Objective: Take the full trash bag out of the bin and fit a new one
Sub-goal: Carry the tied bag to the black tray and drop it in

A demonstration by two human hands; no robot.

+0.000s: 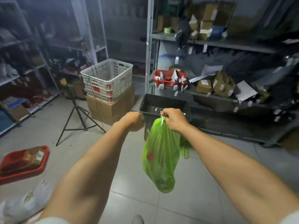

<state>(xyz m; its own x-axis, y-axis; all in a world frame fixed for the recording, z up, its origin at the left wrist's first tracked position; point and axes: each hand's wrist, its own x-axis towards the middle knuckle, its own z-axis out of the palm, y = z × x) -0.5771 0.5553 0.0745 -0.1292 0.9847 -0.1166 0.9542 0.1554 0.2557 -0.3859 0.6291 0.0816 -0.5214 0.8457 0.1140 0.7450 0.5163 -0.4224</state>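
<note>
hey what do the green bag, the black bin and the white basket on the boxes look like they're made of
Green bag: thin plastic film, slightly see-through; shapes inside show through, and it crumples where it hangs.
Black bin: probably hard plastic, matte, with stiff straight walls.
White basket: moulded plastic, rigid lattice sides with cut-out handles.
</note>
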